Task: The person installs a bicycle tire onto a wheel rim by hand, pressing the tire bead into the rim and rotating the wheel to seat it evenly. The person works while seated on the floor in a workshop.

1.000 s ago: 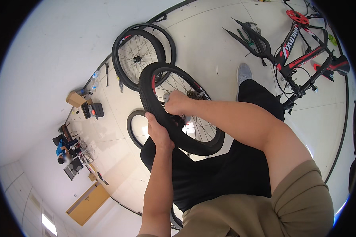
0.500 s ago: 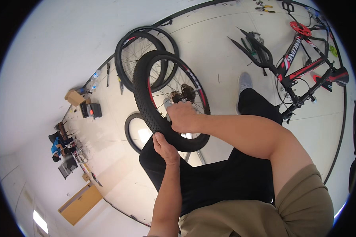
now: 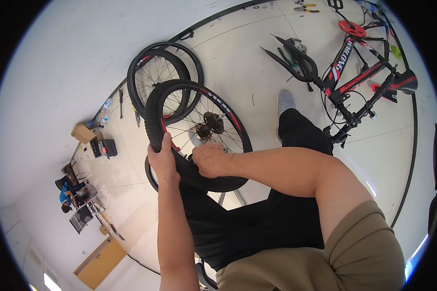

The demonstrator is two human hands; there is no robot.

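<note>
The far wheel (image 3: 156, 86) is beyond the near wheel (image 3: 212, 122), to the left. Right of both, a bicycle frame (image 3: 343, 60) rests on the floor (image 3: 238, 68).

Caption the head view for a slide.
Left hand grips a wheel by its tire, right hand at the rim; bike frame to the right.

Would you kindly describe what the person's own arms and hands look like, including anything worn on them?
The left hand and right hand are bare, with no gloves or watch visible. Both forearms are uncovered. The right arm has a loose, short, olive-brown sleeve with a hem above the elbow; the left sleeve is out of view.
</note>
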